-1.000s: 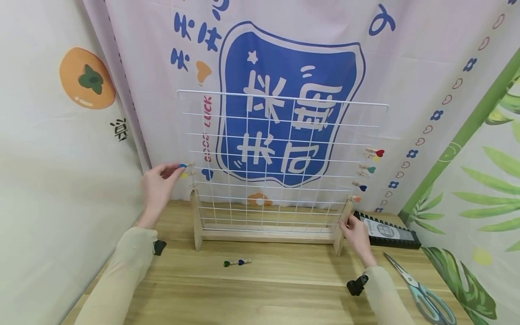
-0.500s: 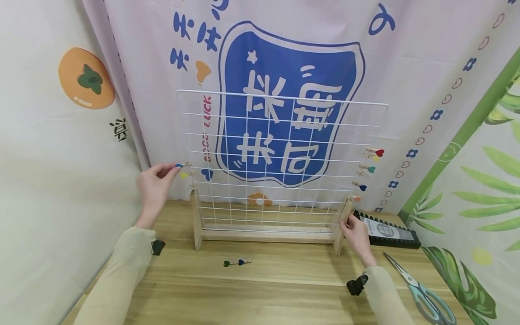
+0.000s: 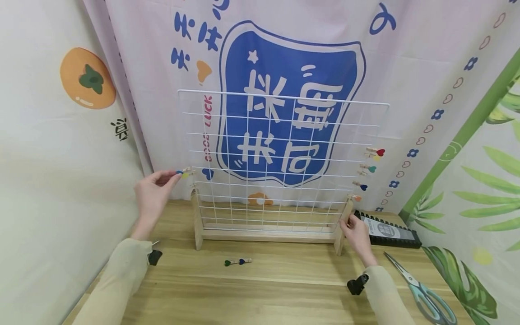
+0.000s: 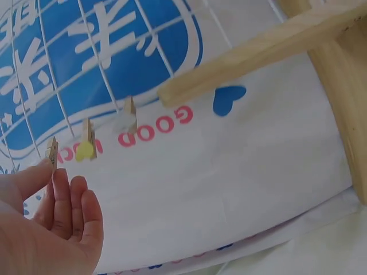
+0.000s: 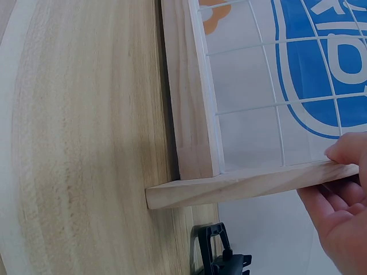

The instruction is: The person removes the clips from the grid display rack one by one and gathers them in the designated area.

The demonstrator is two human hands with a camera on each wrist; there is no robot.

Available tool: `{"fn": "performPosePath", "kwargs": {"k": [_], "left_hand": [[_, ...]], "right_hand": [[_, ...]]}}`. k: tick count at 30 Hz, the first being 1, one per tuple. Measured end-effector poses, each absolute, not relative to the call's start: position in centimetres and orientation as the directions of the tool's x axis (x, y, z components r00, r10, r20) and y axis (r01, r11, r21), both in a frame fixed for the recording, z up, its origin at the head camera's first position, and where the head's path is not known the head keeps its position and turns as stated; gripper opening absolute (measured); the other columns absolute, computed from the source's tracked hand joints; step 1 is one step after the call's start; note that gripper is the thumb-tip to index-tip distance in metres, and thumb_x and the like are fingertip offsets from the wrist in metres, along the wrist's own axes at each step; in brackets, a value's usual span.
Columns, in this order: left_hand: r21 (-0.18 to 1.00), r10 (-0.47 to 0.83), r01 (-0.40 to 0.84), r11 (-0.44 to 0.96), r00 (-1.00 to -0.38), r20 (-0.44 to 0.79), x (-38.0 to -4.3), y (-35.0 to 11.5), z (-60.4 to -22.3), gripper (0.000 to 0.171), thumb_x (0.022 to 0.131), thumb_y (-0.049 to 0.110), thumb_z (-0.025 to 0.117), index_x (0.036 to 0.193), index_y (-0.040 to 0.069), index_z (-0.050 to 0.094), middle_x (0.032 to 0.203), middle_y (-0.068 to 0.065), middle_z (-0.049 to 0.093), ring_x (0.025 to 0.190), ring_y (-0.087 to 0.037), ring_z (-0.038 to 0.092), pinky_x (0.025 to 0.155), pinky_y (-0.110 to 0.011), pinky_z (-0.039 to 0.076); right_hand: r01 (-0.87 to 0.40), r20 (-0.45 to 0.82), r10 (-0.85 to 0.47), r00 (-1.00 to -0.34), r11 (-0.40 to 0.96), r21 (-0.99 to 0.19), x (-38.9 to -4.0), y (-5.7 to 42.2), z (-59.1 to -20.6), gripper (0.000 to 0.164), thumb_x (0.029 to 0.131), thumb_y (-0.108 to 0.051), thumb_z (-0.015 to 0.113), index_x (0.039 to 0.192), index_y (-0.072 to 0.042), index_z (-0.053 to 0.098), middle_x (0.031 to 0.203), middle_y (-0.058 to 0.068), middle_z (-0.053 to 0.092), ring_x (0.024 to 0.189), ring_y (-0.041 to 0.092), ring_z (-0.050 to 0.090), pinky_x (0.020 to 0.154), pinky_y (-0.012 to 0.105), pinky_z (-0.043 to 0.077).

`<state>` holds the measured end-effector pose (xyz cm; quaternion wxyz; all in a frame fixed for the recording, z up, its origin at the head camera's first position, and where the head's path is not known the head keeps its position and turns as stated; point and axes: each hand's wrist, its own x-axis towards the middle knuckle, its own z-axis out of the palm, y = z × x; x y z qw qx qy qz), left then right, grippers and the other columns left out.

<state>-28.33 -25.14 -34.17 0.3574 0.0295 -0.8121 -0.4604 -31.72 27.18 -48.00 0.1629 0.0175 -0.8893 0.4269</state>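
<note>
In the head view a white wire grid (image 3: 268, 149) stands upright in a wooden stand (image 3: 268, 235). My left hand (image 3: 151, 198) pinches a small wooden clothespin (image 4: 52, 152) by its blue heart end, its tip right by the grid's left edge. Just below it on that edge are a clothespin with a yellow heart (image 4: 86, 150) and another clothespin (image 4: 130, 112). At the other side, my right hand (image 3: 358, 235) grips the stand's right upright (image 5: 252, 186) between thumb and fingers. Several heart clothespins (image 3: 369, 169) are clipped along the grid's right edge.
Two clothespins (image 3: 238, 262), one with a green heart and one with a dark blue heart, lie on the wooden table (image 3: 252, 302) before the stand. Scissors (image 3: 422, 291) and a black-edged case (image 3: 386, 231) lie at the right. A printed cloth (image 3: 154, 45) hangs behind.
My left hand has drawn the blue-heart clothespin slightly left, then lowered it toward the yellow-heart one. My right hand stays on the upright.
</note>
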Motion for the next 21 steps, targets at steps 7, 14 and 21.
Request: {"fn": "performPosePath", "kwargs": {"k": [7,14,21], "left_hand": [[0.813,-0.31,0.245,0.528,-0.836,0.453,-27.2,-24.0,-36.3,0.026,0.09,0.023,0.074,0.104,0.002,0.075,0.102,-0.019,0.076,0.069,0.011,0.06,0.062,-0.006,0.05],[0.802,-0.208,0.227,0.552,-0.894,0.396,-26.2,-22.2,-39.2,0.023,0.088,0.021,0.075,0.103,0.003,0.075,0.099,-0.019,0.076,0.068,0.008,0.059,0.06,-0.01,0.049],[0.833,-0.106,0.155,0.531,-0.963,0.247,-25.2,-20.1,-42.6,0.02,0.087,0.018,0.077,0.102,0.005,0.075,0.099,-0.015,0.077,0.075,-0.008,0.067,0.064,-0.013,0.053]], "right_hand": [[-0.174,0.318,0.117,-0.941,0.64,-0.749,-31.8,27.0,-48.0,0.013,0.098,-0.01,0.057,0.097,0.002,0.062,0.103,0.025,0.071,0.077,0.01,0.059,0.06,0.016,0.047],[-0.168,0.306,0.113,-0.945,0.634,-0.755,-31.7,27.0,-47.9,0.013,0.098,-0.01,0.056,0.095,0.002,0.06,0.1,0.024,0.07,0.075,0.011,0.057,0.059,0.017,0.046],[-0.163,0.3,0.112,-0.947,0.64,-0.751,-31.8,27.1,-48.0,0.016,0.099,-0.012,0.055,0.099,0.003,0.061,0.108,0.026,0.07,0.099,0.031,0.069,0.066,0.014,0.05]]}}
